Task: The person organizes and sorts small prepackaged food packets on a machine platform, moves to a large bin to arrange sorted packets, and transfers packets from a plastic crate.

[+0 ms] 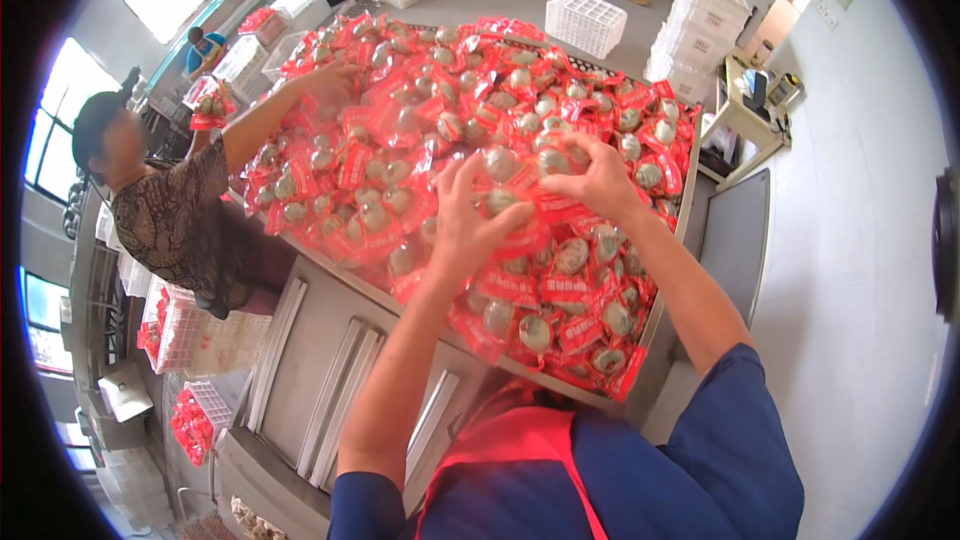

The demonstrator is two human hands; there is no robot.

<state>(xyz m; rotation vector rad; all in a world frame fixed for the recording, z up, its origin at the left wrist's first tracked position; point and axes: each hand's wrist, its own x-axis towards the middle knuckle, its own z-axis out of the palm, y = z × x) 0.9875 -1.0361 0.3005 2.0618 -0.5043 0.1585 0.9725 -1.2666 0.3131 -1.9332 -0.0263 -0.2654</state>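
Observation:
A large heap of red-and-clear plastic packets with greenish-grey, egg-shaped items [535, 332] fills a metal-edged table before me. Over the middle of the heap is my left hand [472, 217], its thumb and fingers curved around a packet [501, 202]. Just to its right, my right hand [596, 176] curls its thumb and fingertips about another packet [553, 162]. Haze or a smear on the lens blurs this part, so how firmly each packet is held is hard to see. The packets bear white writing.
At the left a co-worker [180, 217] reaches over the heap and holds packets [212, 106] in the other hand. White plastic crates [697, 30] are stacked at the back right; one crate [585, 21] stands behind the table. A small side table [739, 105] is by the right wall.

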